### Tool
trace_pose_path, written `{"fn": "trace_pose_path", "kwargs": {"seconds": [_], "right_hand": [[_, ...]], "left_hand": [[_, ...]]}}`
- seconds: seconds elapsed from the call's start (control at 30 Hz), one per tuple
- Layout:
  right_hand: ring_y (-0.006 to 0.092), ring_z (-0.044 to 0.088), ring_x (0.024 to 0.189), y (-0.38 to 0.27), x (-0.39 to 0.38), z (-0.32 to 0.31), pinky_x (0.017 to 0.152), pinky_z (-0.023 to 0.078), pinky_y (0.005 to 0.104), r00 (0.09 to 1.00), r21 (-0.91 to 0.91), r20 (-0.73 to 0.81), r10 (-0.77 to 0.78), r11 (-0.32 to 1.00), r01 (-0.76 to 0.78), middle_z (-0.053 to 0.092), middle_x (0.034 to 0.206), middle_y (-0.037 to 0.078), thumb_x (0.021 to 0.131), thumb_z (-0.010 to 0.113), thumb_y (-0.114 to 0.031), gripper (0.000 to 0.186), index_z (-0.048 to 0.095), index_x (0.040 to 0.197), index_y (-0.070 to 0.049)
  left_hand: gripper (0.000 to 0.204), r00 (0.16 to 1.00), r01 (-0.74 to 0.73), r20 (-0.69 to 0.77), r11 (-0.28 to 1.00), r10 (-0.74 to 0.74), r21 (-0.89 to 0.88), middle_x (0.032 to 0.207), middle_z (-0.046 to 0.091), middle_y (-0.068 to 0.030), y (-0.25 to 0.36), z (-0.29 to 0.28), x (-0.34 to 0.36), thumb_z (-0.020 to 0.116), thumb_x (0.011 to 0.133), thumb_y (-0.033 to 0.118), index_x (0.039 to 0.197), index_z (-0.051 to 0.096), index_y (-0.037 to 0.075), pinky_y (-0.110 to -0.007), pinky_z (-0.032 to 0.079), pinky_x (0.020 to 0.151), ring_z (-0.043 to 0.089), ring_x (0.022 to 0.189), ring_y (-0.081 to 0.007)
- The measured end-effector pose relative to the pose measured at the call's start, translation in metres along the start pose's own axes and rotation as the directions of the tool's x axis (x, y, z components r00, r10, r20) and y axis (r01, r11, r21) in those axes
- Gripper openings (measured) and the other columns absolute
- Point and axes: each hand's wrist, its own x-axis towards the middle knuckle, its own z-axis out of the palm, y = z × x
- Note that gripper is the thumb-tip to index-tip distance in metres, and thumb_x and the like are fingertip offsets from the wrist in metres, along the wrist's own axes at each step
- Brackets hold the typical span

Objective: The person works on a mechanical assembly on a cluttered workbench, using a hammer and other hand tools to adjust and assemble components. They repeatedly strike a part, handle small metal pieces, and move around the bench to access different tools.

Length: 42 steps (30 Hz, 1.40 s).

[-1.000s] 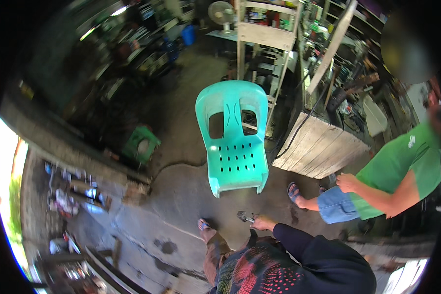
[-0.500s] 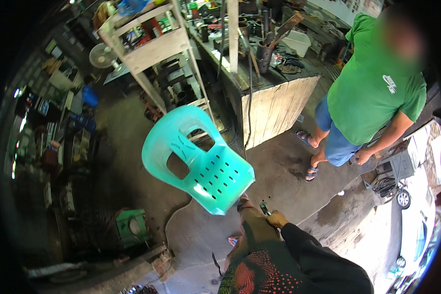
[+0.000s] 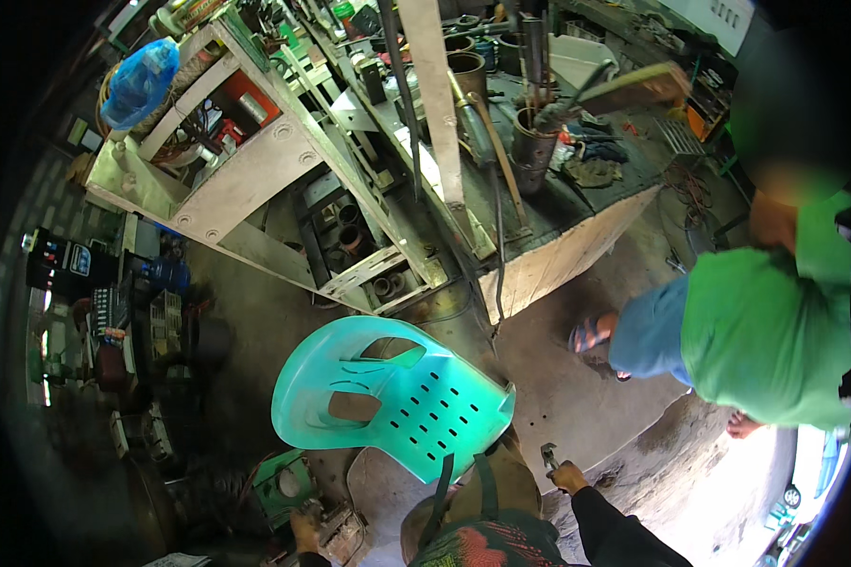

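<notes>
My right hand [image 3: 566, 478] is closed around a short metal wrench [image 3: 549, 456], its jaws pointing forward past my fingers. At the lower left my left hand [image 3: 306, 529] hangs low in dim light, and how its fingers lie cannot be made out. It appears close to a green metal machine part [image 3: 282, 487] on the floor. In front of my legs stands a turquoise plastic chair [image 3: 435, 402] with a slotted seat, between my two hands and apart from both.
A workbench [image 3: 558, 269] crowded with tools and metal cylinders stands ahead. Left of it is a pale metal frame [image 3: 255, 170] with a blue plastic bag [image 3: 142, 83] on top. A person in a green shirt [image 3: 766, 335] stands at the right. A cable lies across the floor.
The chair, bench and frame appear nearer. My left hand has come into view at the lower left. My right hand still holds the wrench. The other person shows lower and farther right.
</notes>
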Motion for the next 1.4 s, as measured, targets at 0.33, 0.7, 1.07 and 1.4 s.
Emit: {"fn": "trace_pose_path", "kwargs": {"seconds": [0.33, 0.7, 1.07, 1.4], "right_hand": [[0.0328, 0.07, 0.073, -0.049, 0.03, -0.065, 0.064, 0.055, 0.0433, 0.982, 0.391, -0.041, 0.183, 0.908, -0.153, 0.067, 0.073, 0.019, 0.092, 0.062, -0.034, 0.029, 0.072, 0.093, -0.007], [0.033, 0.071, 0.072, -0.104, 0.029, -0.084, 0.065, 0.054, 0.0439, 0.938, 0.287, 0.113, 0.329, 0.893, -0.347, 0.07, 0.078, 0.023, 0.085, 0.074, -0.046, 0.053, 0.069, 0.088, 0.007], [0.0322, 0.066, 0.076, -0.072, 0.044, -0.043, 0.065, 0.052, 0.0459, 0.989, 0.076, 0.085, 0.124, 0.989, -0.131, 0.062, 0.082, 0.018, 0.097, 0.049, -0.03, 0.028, 0.077, 0.1, -0.025], [0.0364, 0.072, 0.084, -0.14, 0.029, -0.049, 0.075, 0.057, 0.0441, 0.891, 0.329, -0.18, 0.416, 0.879, -0.344, 0.072, 0.092, 0.025, 0.087, 0.071, -0.044, 0.051, 0.067, 0.094, 0.006]], "left_hand": [[0.053, 0.861, -0.308, -0.245, 0.84, 0.446, 0.446, 0.113, 0.067, -0.0245, 0.236, 0.053, 0.099, 0.065, 0.096, 0.04, 0.12, 0.064, -0.007, -0.041, 0.048, 0.095, 0.064, 0.106, -0.0351], [0.075, 0.98, -0.027, -0.16, 0.881, 0.116, 0.472, 0.131, 0.058, -0.0305, 0.257, 0.09, 0.144, 0.063, 0.094, 0.056, 0.129, 0.059, -0.011, -0.046, 0.042, 0.105, 0.055, 0.123, -0.0418], [0.077, 0.946, -0.028, -0.267, 0.867, 0.184, 0.498, 0.125, 0.062, -0.0295, 0.269, 0.085, 0.216, 0.071, 0.089, 0.056, 0.127, 0.061, -0.01, -0.046, 0.045, 0.101, 0.059, 0.117, -0.0421], [0.056, 0.844, -0.477, -0.203, 0.867, 0.497, 0.144, 0.088, 0.069, -0.0144, 0.285, 0.043, 0.345, 0.081, 0.086, 0.041, 0.095, 0.068, -0.013, -0.039, 0.049, 0.081, 0.06, 0.081, -0.026]]}}
